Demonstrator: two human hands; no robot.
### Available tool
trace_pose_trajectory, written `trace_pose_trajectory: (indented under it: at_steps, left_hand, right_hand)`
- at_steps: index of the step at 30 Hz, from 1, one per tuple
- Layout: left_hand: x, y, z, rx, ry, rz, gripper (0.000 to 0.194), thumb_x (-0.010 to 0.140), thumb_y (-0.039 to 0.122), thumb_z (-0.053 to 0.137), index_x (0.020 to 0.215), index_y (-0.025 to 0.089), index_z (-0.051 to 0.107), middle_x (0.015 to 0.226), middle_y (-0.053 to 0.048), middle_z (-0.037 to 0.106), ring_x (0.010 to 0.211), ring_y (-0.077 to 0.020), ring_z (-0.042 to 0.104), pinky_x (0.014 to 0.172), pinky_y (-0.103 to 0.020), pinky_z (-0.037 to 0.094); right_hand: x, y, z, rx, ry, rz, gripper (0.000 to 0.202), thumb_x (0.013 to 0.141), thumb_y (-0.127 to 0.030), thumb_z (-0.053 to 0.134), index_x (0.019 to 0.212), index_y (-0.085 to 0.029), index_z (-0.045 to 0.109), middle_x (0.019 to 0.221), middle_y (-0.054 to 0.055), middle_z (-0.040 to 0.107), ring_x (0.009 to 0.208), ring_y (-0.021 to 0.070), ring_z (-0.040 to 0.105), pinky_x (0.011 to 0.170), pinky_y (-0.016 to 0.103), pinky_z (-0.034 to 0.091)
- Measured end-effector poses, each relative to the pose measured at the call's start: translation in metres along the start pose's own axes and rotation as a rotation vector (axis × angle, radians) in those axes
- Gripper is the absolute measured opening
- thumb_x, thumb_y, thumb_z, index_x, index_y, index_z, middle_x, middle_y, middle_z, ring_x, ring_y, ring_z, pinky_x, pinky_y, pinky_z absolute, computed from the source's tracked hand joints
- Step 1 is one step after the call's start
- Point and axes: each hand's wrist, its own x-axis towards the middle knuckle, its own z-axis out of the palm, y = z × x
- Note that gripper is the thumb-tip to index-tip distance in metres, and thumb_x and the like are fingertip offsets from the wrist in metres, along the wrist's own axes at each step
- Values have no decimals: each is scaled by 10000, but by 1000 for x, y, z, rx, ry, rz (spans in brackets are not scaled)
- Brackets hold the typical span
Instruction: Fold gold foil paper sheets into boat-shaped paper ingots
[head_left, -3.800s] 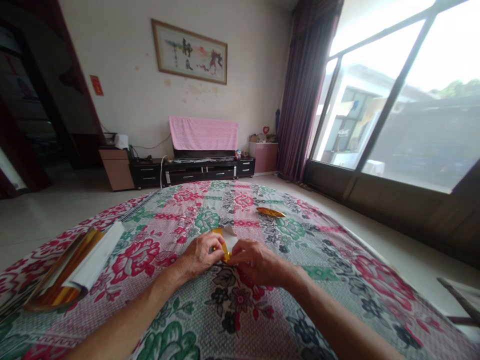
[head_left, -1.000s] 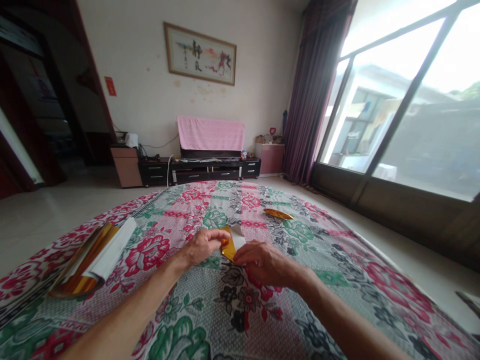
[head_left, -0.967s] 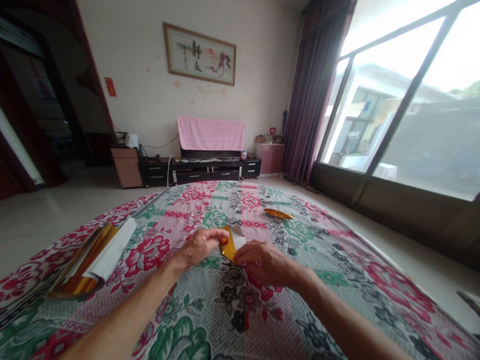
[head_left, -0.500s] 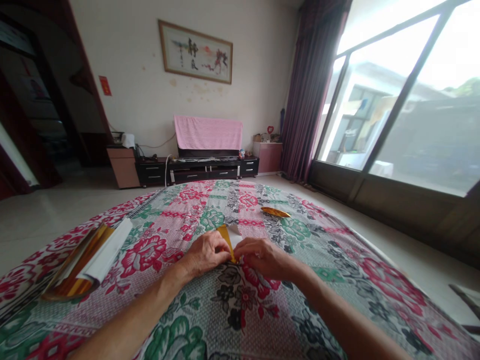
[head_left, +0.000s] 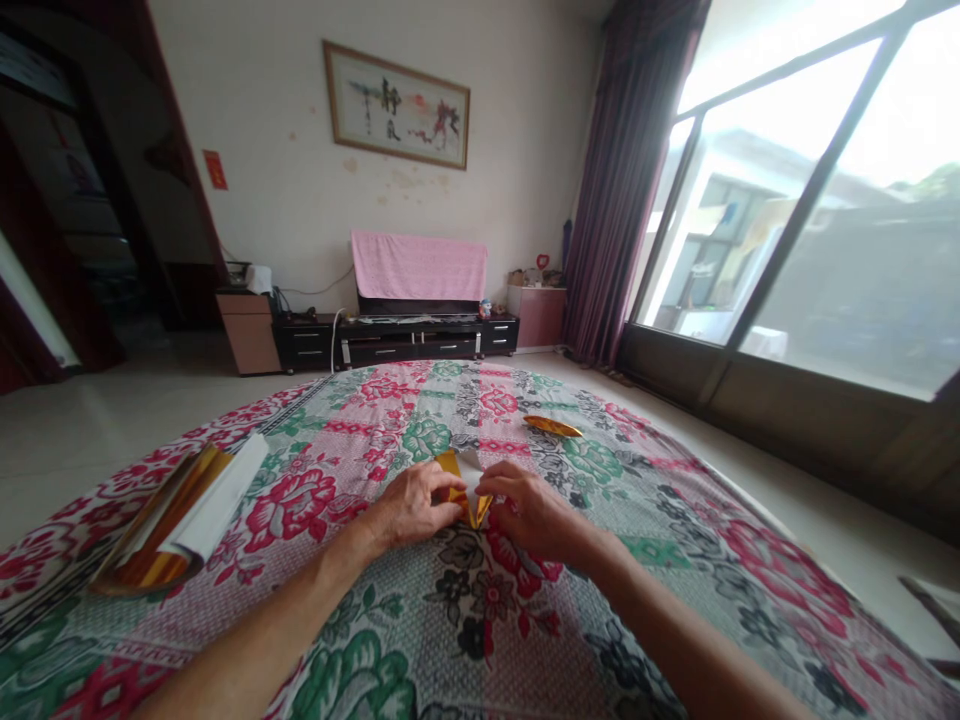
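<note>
1. Probably the folded paper (head_left: 471, 474) is very light, thin and easy to bend; its shiny parts may feel slippery, and a hard tug could rip it.
2. Its edges look best to hold, softly, with finger and thumb.
3. It shows shiny gold and plain white, with a gold point at the near end.
4. It sits on the flowery cloth (head_left: 555, 600), between both hands.
5. The left hand (head_left: 420, 498) pinches its left side; the right hand (head_left: 523, 508), fingers curled in close, holds its right side.

Both hands (head_left: 417, 503) close together, fingers (head_left: 448, 480) bent
</note>
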Motion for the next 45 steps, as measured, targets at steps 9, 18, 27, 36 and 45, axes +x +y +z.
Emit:
trace_pose_trajectory:
  at_steps: [9,18,27,36,45]
  left_hand:
    - [0,-5,-6,-110,-60,103,74,709,219,590,712,202,662,772,0,622,771,-134,544,764,-259,418]
    - [-2,-4,-25,-299,-254,180,116,711,229,607,772,231,705,912,-6,661,898,-151,568,872,-273,402]
    - [-5,4,-30,-210,-298,210,143,677,171,622,753,252,712,967,-3,626,934,-164,550,910,-306,366]
    - [-8,4,-28,-171,-287,211,175,665,137,624,742,265,715,989,1,606,955,-179,535,911,-302,365]
    - [-8,7,-30,-155,-279,201,146,729,195,582,732,257,714,951,-5,620,952,-175,539,913,-298,361]
  right_hand:
    - [2,-2,-2,-84,-50,19,217,675,-55,482,761,-154,654,787,47,603,754,133,535,701,252,423]
    - [2,-11,-10,-98,-147,-59,197,677,-103,523,753,-190,682,717,21,598,635,97,510,588,219,390]
    - [-2,-13,-13,-31,-171,-132,255,678,-120,530,855,-221,684,775,19,615,717,116,537,679,249,431]
    - [-4,-26,-2,10,-139,-186,219,685,-142,525,866,-175,643,815,40,601,757,145,526,738,305,430]
    - [-17,-28,13,93,-47,-164,332,701,-77,492,984,-183,631,961,70,576,877,173,536,795,332,446]
